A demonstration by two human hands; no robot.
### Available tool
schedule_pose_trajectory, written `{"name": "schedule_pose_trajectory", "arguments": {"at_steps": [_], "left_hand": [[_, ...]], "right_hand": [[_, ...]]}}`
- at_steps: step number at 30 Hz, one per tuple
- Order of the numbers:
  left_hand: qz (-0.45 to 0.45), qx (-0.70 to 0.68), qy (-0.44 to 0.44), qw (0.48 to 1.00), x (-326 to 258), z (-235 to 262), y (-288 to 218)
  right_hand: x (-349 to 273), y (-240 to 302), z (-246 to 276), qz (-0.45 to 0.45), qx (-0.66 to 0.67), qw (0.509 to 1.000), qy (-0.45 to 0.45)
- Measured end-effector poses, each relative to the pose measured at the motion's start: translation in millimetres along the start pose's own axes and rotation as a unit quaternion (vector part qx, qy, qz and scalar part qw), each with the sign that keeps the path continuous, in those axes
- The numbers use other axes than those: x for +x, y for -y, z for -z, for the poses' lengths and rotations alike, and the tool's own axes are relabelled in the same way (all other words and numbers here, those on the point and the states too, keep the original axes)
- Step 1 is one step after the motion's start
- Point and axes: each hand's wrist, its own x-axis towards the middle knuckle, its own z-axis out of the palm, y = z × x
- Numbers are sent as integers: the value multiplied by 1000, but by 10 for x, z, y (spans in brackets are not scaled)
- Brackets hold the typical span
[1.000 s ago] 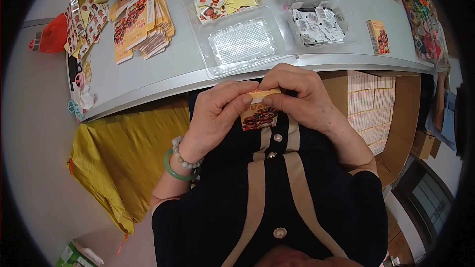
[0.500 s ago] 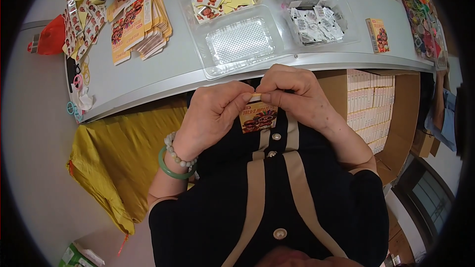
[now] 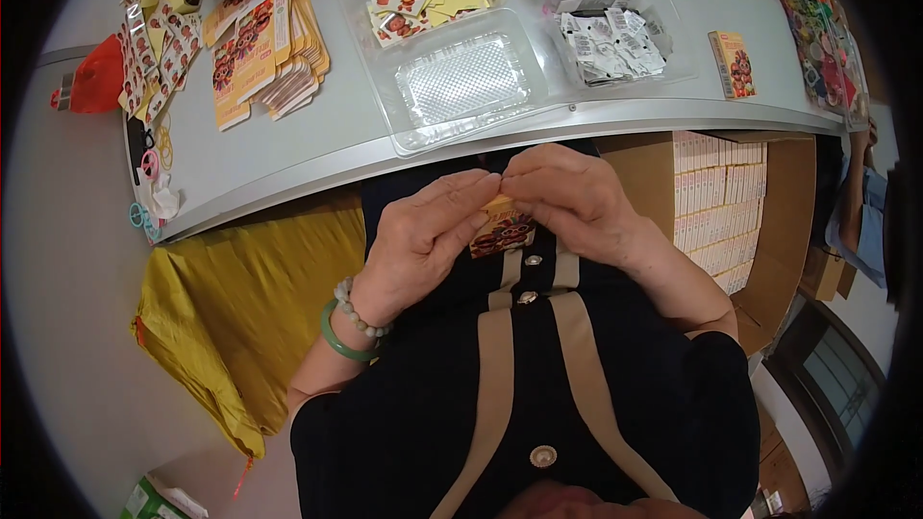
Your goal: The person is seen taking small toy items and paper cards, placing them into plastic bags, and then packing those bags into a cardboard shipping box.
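Note:
A small yellow printed carton (image 3: 502,234) is held upright between my two hands, in front of my chest and below the table edge. My left hand (image 3: 428,231), with a bead bracelet and a green bangle at the wrist, closes on the carton's left side, its fingertips at the top. My right hand (image 3: 577,197) grips the right side, fingers bent over the top end. The fingertips of both hands nearly meet there and cover the carton's upper end, so its flap is mostly hidden.
On the table lie flat yellow cartons (image 3: 293,62), a clear tray (image 3: 423,139) with picture cards (image 3: 404,0), tubs of white sachets (image 3: 611,48) and one standing carton (image 3: 735,65). A cardboard box (image 3: 788,231) of packed cartons stands right; yellow cloth (image 3: 240,298) hangs left. Another person's arm (image 3: 854,183) shows far right.
My fingers have come over the carton's top, where a pale flap showed between my thumbs before. My right hand has dropped slightly; the carton stays between both hands.

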Motion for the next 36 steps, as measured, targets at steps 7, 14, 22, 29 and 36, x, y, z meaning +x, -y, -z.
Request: {"name": "schedule_pose_trajectory", "arguments": {"at_steps": [7,14,22,29,36], "left_hand": [[155,-146,-29,977,-27,-77,-5],[186,-146,-7,972,24,-107,-61],[142,-165,-121,968,-32,-75,-68],[66,-149,-177,971,198,29,-378],[22,306,-360,881,273,779,75]], "right_hand": [[-29,-21,-121,7,33,998,-51],[-166,-125,-47,-9,77,995,-59],[-123,36,-123,-202,203,958,20],[-63,324,676,-252,149,883,-367],[-907,-1210,2550,-310,-83,855,-407]]}}
